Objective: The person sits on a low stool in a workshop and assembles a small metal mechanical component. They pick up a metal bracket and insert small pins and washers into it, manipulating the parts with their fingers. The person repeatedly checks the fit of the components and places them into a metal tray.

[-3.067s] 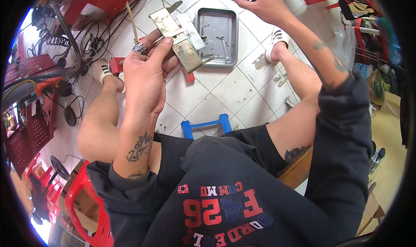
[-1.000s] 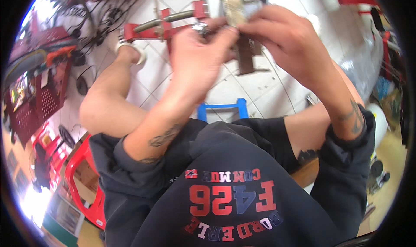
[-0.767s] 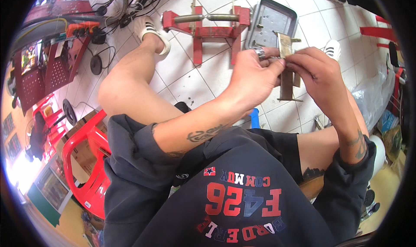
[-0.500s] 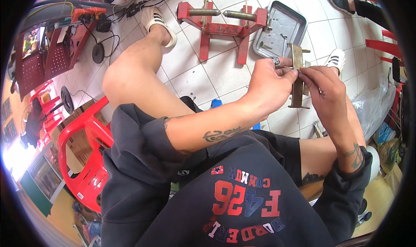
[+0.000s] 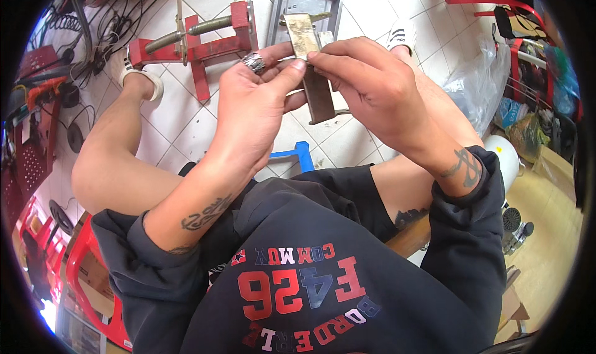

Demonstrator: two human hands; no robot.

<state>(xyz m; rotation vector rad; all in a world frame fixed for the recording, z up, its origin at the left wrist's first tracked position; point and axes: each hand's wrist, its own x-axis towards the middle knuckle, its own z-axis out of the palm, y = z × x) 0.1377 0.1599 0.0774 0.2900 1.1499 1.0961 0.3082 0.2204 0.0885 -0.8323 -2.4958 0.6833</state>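
Observation:
Between my hands is a worn, brownish flat metal bar (image 5: 321, 103), tilted slightly, with thin pins or bolts sticking out sideways near both ends. My left hand (image 5: 257, 96) is closed on the bar's left side, its thumb pressed near the middle and fingers behind; a chunky silver ring is on one finger. From the right, my right hand (image 5: 379, 84) pinches the bar's edge close to my left thumb. Whether a small part sits between these fingertips is hidden. A lighter metal piece (image 5: 325, 38) shows beside the bar's upper part.
A red metal frame (image 5: 214, 55) with two springs stands on the tiled floor ahead left. Beyond the bar lies a grey metal tray (image 5: 338, 0). A blue stand (image 5: 302, 155) is below my hands. Clear plastic sheeting (image 5: 475, 81) and bags lie at right, a red chair (image 5: 93, 273) at left.
My view has swung, so the floor things and hands appear further left. The bar has tilted, its upper end leaning left and its broad face showing more. Both hands keep hold of it.

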